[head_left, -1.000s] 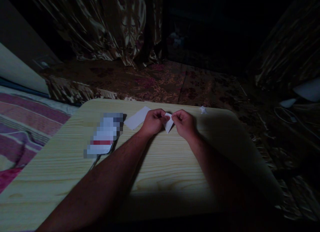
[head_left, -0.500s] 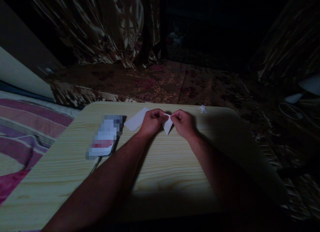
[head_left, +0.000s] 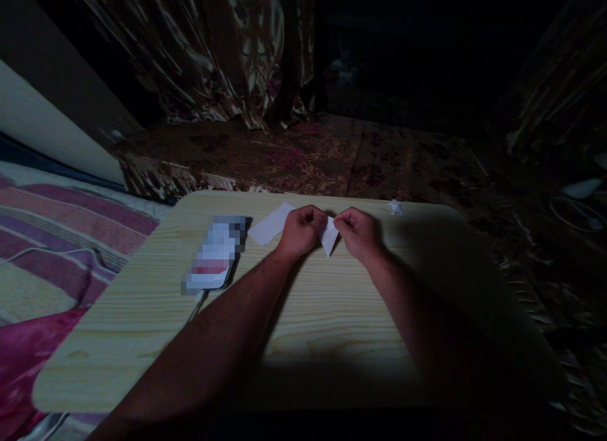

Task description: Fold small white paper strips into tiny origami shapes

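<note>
White paper (head_left: 329,240): a small piece narrowing to a point, held between the two hands near the middle of the bench's (head_left: 322,340) far edge; its point is aimed back at the near edge. Whether that point touches the wood, I cannot tell.
Left hand (head_left: 301,232): nearly closed, thumb against curled fingers, pinching the paper's upper left part.
Right hand (head_left: 359,233): likewise nearly closed, thumb and fingertips at the paper's upper right corner.
Grip: both pinches sit high on the piece, leaving the lower part uncovered. Light, even pressure would probably suit it best, since a hard squeeze could leave stray creases.
Steadiness: one hand holding firm while the other works the corner should keep the edges true; pressing against the wood may give sharper lines.
Light: dim, with shadow over the bench's right side; tilting the paper toward the brighter left might show its edges better.
Loose sheet (head_left: 270,224): by the far edge, its right end hidden behind the left hand.
Star shape (head_left: 396,207): white, near the far right corner, apart from the right hand.
Blurred device (head_left: 213,251): toward the left edge, lying flat.
</note>
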`<state>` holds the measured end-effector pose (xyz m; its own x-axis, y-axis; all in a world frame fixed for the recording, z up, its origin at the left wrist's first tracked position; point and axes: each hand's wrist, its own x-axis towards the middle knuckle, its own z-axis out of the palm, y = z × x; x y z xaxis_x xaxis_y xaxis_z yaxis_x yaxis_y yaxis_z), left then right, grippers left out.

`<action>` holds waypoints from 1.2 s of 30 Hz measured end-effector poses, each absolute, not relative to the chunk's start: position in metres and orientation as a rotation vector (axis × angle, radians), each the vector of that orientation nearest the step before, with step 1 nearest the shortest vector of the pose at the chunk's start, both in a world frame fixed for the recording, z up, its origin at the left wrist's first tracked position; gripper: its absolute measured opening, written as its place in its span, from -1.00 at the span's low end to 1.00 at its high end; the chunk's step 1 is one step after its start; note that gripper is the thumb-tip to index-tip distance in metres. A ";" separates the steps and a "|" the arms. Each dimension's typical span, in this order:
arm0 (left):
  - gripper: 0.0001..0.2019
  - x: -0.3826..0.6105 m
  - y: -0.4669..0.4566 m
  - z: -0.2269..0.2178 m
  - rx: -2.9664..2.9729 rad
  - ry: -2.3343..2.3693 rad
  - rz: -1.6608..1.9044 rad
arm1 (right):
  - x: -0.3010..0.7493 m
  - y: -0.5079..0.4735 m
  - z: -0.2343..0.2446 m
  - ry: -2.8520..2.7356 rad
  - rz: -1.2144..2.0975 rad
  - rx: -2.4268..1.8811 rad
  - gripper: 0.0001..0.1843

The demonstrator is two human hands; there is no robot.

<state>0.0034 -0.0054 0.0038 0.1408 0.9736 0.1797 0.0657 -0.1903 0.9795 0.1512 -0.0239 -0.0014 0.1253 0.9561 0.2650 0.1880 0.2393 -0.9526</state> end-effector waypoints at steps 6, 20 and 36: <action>-0.79 0.003 -0.007 0.004 1.555 1.029 1.121 | 0.153 -0.024 -0.004 -1.318 0.822 -1.216 -0.88; -0.80 0.001 0.002 -0.001 1.228 1.025 1.375 | 0.154 -0.024 0.003 -1.250 1.053 -1.082 -0.74; -0.62 0.003 -0.003 0.008 1.279 0.968 1.366 | 0.148 -0.025 -0.001 -1.248 0.757 -1.135 -0.75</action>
<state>0.0027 -0.0029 0.0079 0.0462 0.9788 0.1997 -0.1364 -0.1919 0.9719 0.1478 -0.0254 -0.0014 0.2054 0.9217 0.3290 0.1345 0.3064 -0.9423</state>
